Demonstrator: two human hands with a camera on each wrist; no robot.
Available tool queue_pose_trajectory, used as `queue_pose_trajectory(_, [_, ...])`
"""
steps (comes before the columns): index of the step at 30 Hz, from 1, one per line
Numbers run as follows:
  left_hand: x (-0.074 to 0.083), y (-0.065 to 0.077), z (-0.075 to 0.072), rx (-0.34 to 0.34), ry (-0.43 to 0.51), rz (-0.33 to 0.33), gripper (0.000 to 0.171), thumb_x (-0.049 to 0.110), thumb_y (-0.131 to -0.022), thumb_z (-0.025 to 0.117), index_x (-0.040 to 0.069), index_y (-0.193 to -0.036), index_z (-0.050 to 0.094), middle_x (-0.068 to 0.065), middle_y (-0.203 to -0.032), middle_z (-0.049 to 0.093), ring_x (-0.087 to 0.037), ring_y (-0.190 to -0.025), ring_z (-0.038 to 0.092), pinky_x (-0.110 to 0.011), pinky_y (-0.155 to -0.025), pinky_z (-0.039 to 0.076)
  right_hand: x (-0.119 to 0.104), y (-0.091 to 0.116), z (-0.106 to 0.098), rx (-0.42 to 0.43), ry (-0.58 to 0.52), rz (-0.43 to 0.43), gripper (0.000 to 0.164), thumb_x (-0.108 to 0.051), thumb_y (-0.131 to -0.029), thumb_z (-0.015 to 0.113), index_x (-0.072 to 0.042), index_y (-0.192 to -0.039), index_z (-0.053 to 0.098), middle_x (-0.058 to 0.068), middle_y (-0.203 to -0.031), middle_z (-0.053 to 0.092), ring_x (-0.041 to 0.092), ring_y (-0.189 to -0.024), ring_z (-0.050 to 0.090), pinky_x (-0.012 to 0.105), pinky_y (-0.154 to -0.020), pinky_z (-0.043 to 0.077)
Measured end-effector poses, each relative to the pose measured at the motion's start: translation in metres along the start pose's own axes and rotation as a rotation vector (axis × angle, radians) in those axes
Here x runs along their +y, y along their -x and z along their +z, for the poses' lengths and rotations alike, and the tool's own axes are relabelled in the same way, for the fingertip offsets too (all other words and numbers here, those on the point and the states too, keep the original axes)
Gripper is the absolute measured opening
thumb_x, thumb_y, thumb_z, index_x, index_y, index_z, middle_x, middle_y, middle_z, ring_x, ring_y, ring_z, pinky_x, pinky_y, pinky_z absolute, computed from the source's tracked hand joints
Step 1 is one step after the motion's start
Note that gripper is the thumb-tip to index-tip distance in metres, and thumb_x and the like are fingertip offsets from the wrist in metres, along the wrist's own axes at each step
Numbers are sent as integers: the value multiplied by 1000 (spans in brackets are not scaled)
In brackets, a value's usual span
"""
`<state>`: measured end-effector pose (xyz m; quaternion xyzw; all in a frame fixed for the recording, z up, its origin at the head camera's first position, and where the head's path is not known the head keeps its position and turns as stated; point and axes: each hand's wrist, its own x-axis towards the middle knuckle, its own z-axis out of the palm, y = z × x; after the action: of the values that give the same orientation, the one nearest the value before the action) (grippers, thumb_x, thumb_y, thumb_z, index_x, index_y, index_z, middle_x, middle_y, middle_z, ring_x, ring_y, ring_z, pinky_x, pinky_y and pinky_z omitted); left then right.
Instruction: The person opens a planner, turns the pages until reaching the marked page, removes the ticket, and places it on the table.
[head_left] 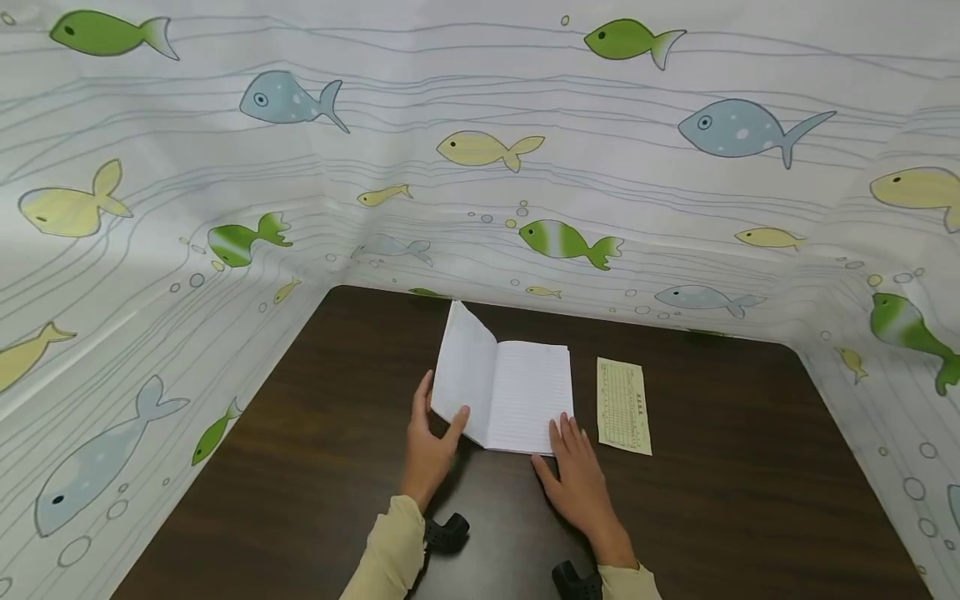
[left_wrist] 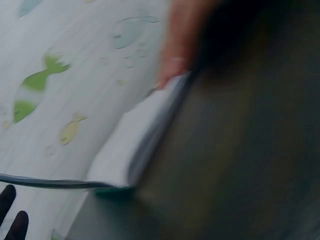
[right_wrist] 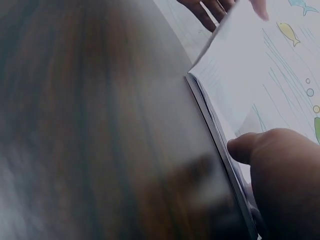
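A notebook (head_left: 531, 396) lies open on the dark table, its right page ruled and its left side raised at a slant. My left hand (head_left: 432, 450) holds that raised side, thumb over the white inner face and fingers behind its outer edge. On the lower right corner of the ruled page rests my right hand (head_left: 579, 483), fingers extended. In the right wrist view, the right thumb (right_wrist: 242, 147) touches the notebook's lower edge (right_wrist: 207, 112). The left wrist view is blurred but shows the notebook (left_wrist: 132, 140) below the left fingers.
A yellow printed slip of paper (head_left: 624, 406) lies to the right of the notebook. The brown wood-grain table (head_left: 720, 450) is bordered by a white sheet (head_left: 450, 75) with fish drawings at the back and both sides. Black wrist devices (head_left: 447, 533) sit at both wrists.
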<state>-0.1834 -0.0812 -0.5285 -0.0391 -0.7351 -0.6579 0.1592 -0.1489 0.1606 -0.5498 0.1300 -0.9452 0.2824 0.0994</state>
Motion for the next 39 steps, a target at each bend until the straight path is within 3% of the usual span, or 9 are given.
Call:
queue_pose_trajectory(4, [-4,8,16,-107,-65,65,81,27,-98,75,26,-164,28,-4,-158,46,-23,-139,50,-58,-114,40,0,-1,-2,-5,-25,11,66,-32,-104,62,12,-150,45,31,-161,33,45,-152,26,59,-122,23])
queue_pose_trajectory(10, [-8,11,29,-253,-211,193,71,29,-101,70,20,-163,35,-2,-161,44,-25,-143,48,-57,-115,40,3,-2,-5,-4,-186,94,64,-37,-108,55,9,-152,44,26,-163,32,43,-153,25,61,-123,22])
queue_pose_trajectory(14, [-13,11,29,-357,-382,315,57,28,-101,70,12,-153,53,-6,-158,49,-28,-145,46,-57,-119,35,6,-4,-7,56,-395,162,61,-35,-114,40,6,-158,34,24,-164,31,42,-153,26,63,-121,24])
queue_pose_trajectory(19, [-17,13,27,-461,-583,356,51,31,-99,72,10,-145,62,-6,-153,54,-24,-144,48,-56,-123,28,6,-4,-10,174,-530,156,54,-24,-115,34,4,-161,26,23,-166,28,42,-153,25,63,-120,23])
queue_pose_trajectory(23, [-19,14,25,-483,-667,368,48,30,-100,71,11,-143,63,-6,-152,55,-24,-144,48,-54,-123,28,5,-2,-8,210,-406,105,49,-18,-111,48,4,-155,43,24,-164,33,44,-151,29,67,-116,28])
queue_pose_trajectory(26, [-19,13,25,-487,-692,404,47,28,-100,71,10,-143,64,-7,-152,55,-25,-144,48,-55,-122,31,8,-1,-3,130,-206,47,50,-19,-105,63,5,-147,53,26,-161,37,44,-150,32,66,-117,30])
queue_pose_trajectory(29, [-18,11,24,-500,-710,409,47,27,-100,70,9,-143,63,-8,-152,54,-26,-145,47,-54,-122,30,11,0,0,44,-77,-8,56,-23,-101,68,6,-147,53,29,-160,36,44,-151,31,63,-120,26])
queue_pose_trajectory(34, [-16,11,21,-534,-751,376,47,26,-103,66,10,-147,60,-8,-155,51,-25,-147,43,-50,-124,27,9,2,2,12,-17,-61,64,-29,-100,68,7,-150,49,31,-161,32,43,-152,28,61,-121,26])
queue_pose_trajectory(39, [-17,14,23,-528,-823,409,49,27,-105,62,10,-151,55,-9,-158,48,-25,-148,42,-49,-123,29,9,3,4,37,12,-112,65,-27,-100,69,8,-150,48,33,-159,34,47,-150,30,63,-119,28])
